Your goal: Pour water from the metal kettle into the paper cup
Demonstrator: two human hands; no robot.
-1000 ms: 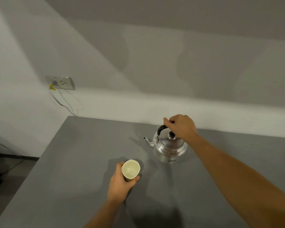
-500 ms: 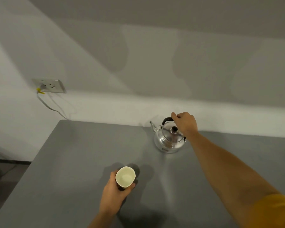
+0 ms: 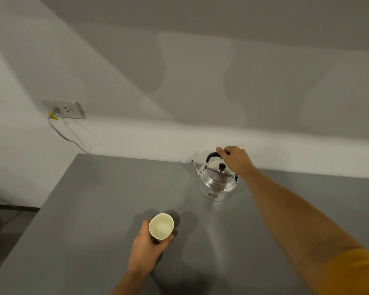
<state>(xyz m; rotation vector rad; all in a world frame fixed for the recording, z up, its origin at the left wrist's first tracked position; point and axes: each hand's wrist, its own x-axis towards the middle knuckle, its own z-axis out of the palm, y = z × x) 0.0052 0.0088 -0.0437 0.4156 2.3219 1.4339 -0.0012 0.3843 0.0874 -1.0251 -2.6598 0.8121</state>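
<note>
A shiny metal kettle (image 3: 216,184) with a black knob and black handle stands upright on the grey table (image 3: 90,209) near its far edge, spout pointing left. My right hand (image 3: 234,159) is closed around the right part of the kettle's black handle. A white paper cup (image 3: 161,226) stands nearer to me, left of the kettle and well apart from it. My left hand (image 3: 146,250) wraps around the cup's side from below. The cup's inside looks pale; I cannot tell if it holds water.
A wall socket (image 3: 65,109) with a plugged-in cable and a yellow tag sits on the white wall at the left. The table's left edge drops to a dark floor (image 3: 6,222). The wall runs right behind the kettle.
The kettle has gone from next to the cup to the far side of the table, with my right hand staying on its handle. My left hand keeps hold of the cup.
</note>
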